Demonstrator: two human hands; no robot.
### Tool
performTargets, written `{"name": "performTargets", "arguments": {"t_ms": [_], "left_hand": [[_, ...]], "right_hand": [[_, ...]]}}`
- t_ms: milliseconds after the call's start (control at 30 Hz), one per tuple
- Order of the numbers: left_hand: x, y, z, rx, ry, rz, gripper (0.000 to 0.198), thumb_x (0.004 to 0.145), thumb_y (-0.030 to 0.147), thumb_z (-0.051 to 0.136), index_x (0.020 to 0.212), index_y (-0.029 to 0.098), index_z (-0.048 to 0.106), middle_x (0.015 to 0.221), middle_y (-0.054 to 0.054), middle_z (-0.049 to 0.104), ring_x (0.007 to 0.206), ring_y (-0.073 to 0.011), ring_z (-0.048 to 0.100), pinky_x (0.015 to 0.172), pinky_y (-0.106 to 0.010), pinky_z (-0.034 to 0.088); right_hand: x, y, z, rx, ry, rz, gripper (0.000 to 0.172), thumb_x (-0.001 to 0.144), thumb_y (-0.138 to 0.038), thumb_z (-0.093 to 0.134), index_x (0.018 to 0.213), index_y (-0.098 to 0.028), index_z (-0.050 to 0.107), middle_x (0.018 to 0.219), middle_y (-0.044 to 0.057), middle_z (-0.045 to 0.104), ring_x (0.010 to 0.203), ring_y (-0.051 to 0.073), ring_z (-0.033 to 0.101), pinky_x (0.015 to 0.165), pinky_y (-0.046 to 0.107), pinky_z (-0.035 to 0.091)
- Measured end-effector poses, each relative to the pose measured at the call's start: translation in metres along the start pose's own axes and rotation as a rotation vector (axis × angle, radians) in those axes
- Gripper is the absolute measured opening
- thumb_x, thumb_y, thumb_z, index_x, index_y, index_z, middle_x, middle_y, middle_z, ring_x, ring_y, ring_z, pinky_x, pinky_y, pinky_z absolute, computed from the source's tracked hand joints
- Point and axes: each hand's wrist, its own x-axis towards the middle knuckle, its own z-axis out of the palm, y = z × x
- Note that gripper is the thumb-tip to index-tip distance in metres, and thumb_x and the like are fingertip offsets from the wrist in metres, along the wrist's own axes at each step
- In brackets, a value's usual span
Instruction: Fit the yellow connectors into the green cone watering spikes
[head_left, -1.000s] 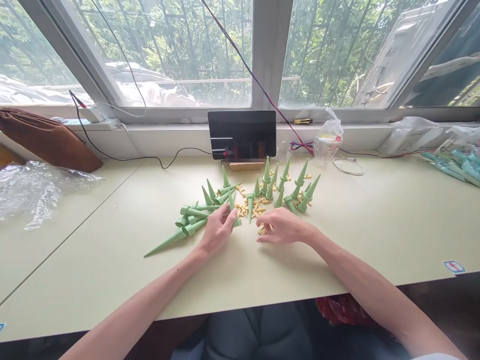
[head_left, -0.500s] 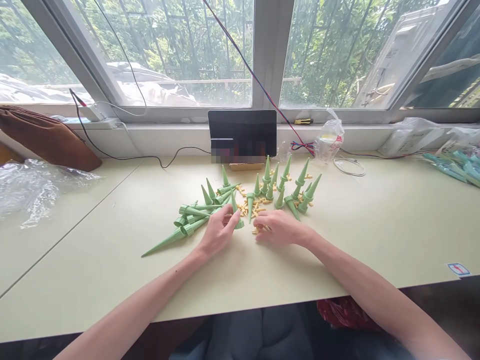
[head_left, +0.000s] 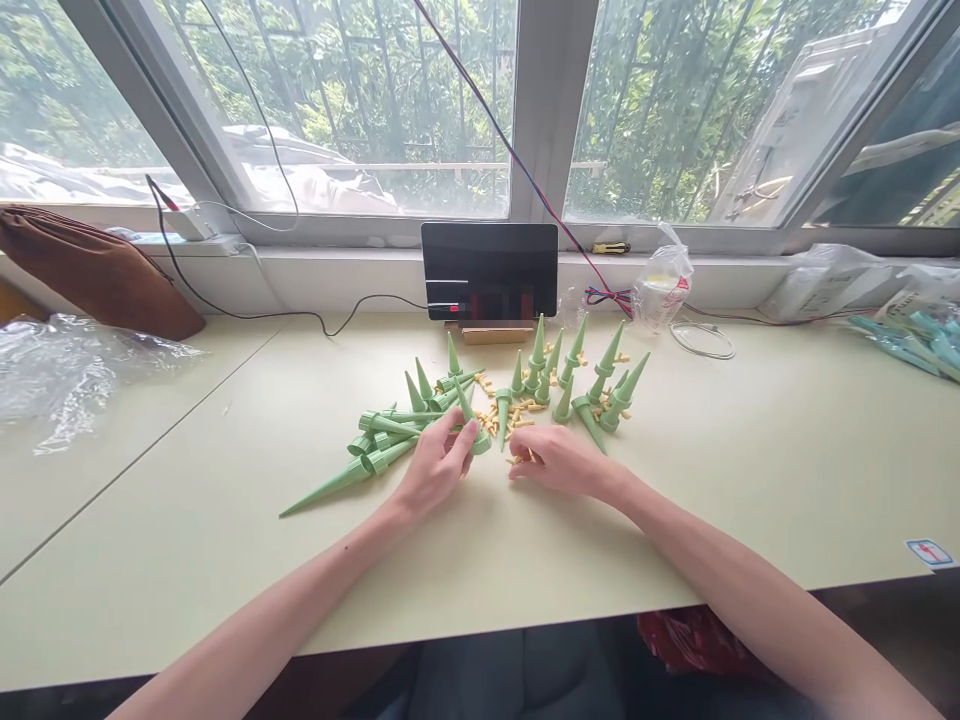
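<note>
Fingers of our right hand have drawn closer together since a second ago, at the near edge of the loose yellow pieces; the green cone in our left hand now leans more, tip to the left. Left grip: closed on that cone, collar end low, just left of the yellow pieces. Right grip: curled, some yellow at the fingertips; we cannot tell whether any piece is pinched. Beside our left hand we note a heap of lying cones, tips in differing directions, on the pale desk. Beyond our right hand, a cluster of standing cones, several with yellow pieces close by. Behind all this, a dark-screened tablet stands propped near the window ledge.
</note>
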Motion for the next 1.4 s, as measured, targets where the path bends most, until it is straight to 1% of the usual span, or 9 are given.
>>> {"name": "performTargets", "arguments": {"t_ms": [200,300,433,500,600,700,900,1167,1400], "left_hand": [[0.0,0.0,0.001,-0.059,0.005,-0.022,0.032,0.094,0.049,0.052,0.084,0.019,0.048,0.071,0.004,0.046,0.045,-0.0052,0.04,0.039,-0.02,0.034],[0.001,0.001,0.001,-0.09,0.001,-0.045,0.032,0.095,0.049,0.051,0.086,0.019,0.049,0.073,0.003,0.049,0.043,-0.0044,0.039,0.038,-0.02,0.032],[0.001,0.001,-0.001,-0.123,0.007,-0.064,0.03,0.095,0.048,0.05,0.094,0.018,0.054,0.077,0.001,0.053,0.045,-0.0051,0.041,0.038,-0.02,0.033],[0.001,0.001,-0.001,-0.132,0.012,-0.07,0.029,0.095,0.047,0.051,0.095,0.018,0.054,0.08,0.001,0.054,0.045,-0.0052,0.042,0.037,-0.02,0.033],[0.001,0.002,-0.001,-0.109,0.028,-0.08,0.029,0.093,0.047,0.054,0.091,0.018,0.054,0.078,0.001,0.053,0.043,-0.0045,0.042,0.037,-0.021,0.031],[0.0,0.004,0.0,-0.082,0.046,-0.101,0.029,0.091,0.047,0.058,0.09,0.018,0.054,0.077,0.001,0.054,0.041,-0.0042,0.04,0.037,-0.021,0.031],[-0.003,0.007,0.003,0.121,0.046,-0.049,0.032,0.086,0.038,0.061,0.111,0.02,0.052,0.06,0.006,0.051,0.044,-0.0082,0.042,0.042,-0.02,0.032],[-0.006,-0.002,0.005,0.495,-0.037,0.033,0.012,0.081,0.025,0.056,0.092,0.021,0.056,0.056,0.007,0.048,0.045,-0.0091,0.039,0.049,-0.021,0.032],[-0.005,-0.005,0.005,0.593,0.018,0.102,0.008,0.084,0.026,0.055,0.087,0.02,0.059,0.069,0.002,0.055,0.054,-0.0118,0.044,0.053,-0.024,0.036]], "right_hand": [[0.001,0.001,0.002,0.024,0.045,-0.014,0.011,0.089,-0.02,0.066,0.083,-0.018,0.057,0.079,0.001,0.063,0.068,0.013,0.052,0.063,0.025,0.036],[0.001,-0.001,0.003,0.134,0.141,-0.018,0.011,0.091,-0.019,0.061,0.081,-0.018,0.058,0.077,0.001,0.063,0.069,0.013,0.053,0.065,0.026,0.039],[0.003,-0.005,0.004,0.573,0.304,0.11,0.015,0.093,-0.031,0.059,0.084,-0.019,0.058,0.075,-0.001,0.06,0.057,0.01,0.052,0.056,0.025,0.042],[0.005,-0.006,0.004,0.847,0.35,0.209,0.023,0.092,-0.042,0.059,0.086,-0.019,0.056,0.072,-0.002,0.058,0.047,0.008,0.048,0.045,0.023,0.038],[0.008,-0.006,0.003,1.034,0.396,0.271,0.032,0.086,-0.049,0.065,0.083,-0.019,0.056,0.068,-0.003,0.058,0.042,0.007,0.046,0.037,0.02,0.03],[0.009,-0.005,0.001,1.084,0.415,0.289,0.033,0.082,-0.049,0.069,0.081,-0.019,0.056,0.067,-0.003,0.058,0.042,0.006,0.046,0.036,0.019,0.029],[0.009,-0.006,0.001,1.085,0.418,0.317,0.035,0.08,-0.05,0.071,0.081,-0.019,0.056,0.067,-0.003,0.059,0.043,0.007,0.047,0.036,0.02,0.03],[0.008,-0.015,0.0,1.087,0.399,0.313,0.034,0.08,-0.049,0.071,0.079,-0.018,0.056,0.066,-0.004,0.059,0.041,0.006,0.044,0.039,0.021,0.033],[0.006,-0.016,0.003,1.075,0.367,0.303,0.031,0.082,-0.046,0.07,0.082,-0.019,0.056,0.068,-0.003,0.06,0.043,0.006,0.045,0.041,0.021,0.037]]}}
